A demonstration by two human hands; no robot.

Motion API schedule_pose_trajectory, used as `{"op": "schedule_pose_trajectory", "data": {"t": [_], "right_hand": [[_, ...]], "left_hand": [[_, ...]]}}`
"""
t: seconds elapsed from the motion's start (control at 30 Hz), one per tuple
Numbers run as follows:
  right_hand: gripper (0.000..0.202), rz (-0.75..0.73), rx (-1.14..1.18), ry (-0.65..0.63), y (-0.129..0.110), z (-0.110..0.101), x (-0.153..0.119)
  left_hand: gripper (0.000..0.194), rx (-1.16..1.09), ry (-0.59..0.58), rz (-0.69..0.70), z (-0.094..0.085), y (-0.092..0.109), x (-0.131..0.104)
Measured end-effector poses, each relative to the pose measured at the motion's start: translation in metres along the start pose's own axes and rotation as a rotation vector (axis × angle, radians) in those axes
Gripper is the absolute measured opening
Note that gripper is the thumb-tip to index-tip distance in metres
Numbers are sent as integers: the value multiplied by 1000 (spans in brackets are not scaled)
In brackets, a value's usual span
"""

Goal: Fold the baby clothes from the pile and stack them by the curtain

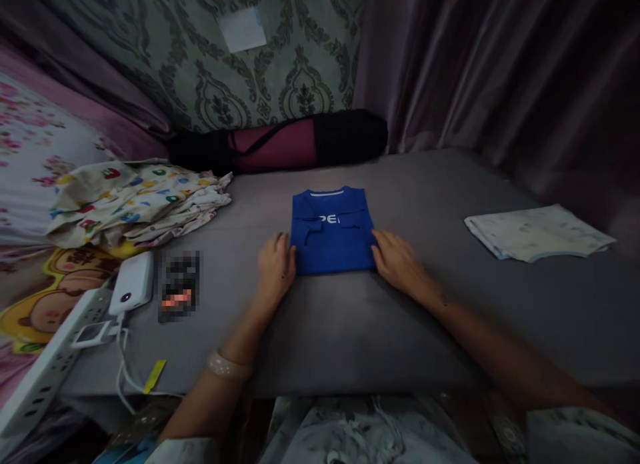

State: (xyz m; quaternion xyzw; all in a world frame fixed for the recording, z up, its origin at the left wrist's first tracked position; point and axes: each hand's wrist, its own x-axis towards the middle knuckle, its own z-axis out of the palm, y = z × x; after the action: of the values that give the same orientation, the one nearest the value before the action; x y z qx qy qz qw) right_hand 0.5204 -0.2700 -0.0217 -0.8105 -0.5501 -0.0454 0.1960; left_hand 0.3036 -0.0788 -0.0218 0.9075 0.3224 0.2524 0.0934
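Note:
A blue T-shirt [333, 254], folded into a neat, near-square bundle with white lettering and its collar at the far end, lies on the grey surface in front of me. My left hand [277, 264] is at its left edge, fingers and thumb closed at the side of the fabric. At the opposite edge, my right hand [399, 259] grips the near right side in the same way. Parts of the fingertips are hidden against the cloth. Both forearms reach in from below, and a pale bangle [229, 366] circles the left one.
Rightward lies a folded pale garment [537, 232]. A crumpled patterned cloth [145, 197] is at left, near a white power bank [133, 282], a power strip [55, 357] and cables. A long black and maroon bag [280, 144] rests along the back wall.

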Motion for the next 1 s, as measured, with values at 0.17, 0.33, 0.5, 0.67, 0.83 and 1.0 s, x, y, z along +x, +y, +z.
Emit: {"op": "schedule_pose_trajectory", "data": {"t": [0.17, 0.33, 0.5, 0.67, 0.83, 1.0], "right_hand": [[55, -390, -3, -170, -18, 4, 9], [55, -512, 31, -230, -8, 4, 14], [56, -519, 106, -324, 5, 9, 13], [56, -502, 145, -341, 8, 12, 13], [53, -450, 154, -376, 2, 9, 17], [56, -448, 102, -298, -29, 13, 28]], "left_hand": [[50, 20, -281, 333, 1, 37, 4], [56, 96, -331, 191, 14, 23, 0], [59, 81, -393, 122, 26, 0, -8], [58, 31, -381, 121, 29, -4, -9], [56, -80, -388, 98, 24, -7, -8], [49, -197, -231, 23, 23, -24, -7]]}}
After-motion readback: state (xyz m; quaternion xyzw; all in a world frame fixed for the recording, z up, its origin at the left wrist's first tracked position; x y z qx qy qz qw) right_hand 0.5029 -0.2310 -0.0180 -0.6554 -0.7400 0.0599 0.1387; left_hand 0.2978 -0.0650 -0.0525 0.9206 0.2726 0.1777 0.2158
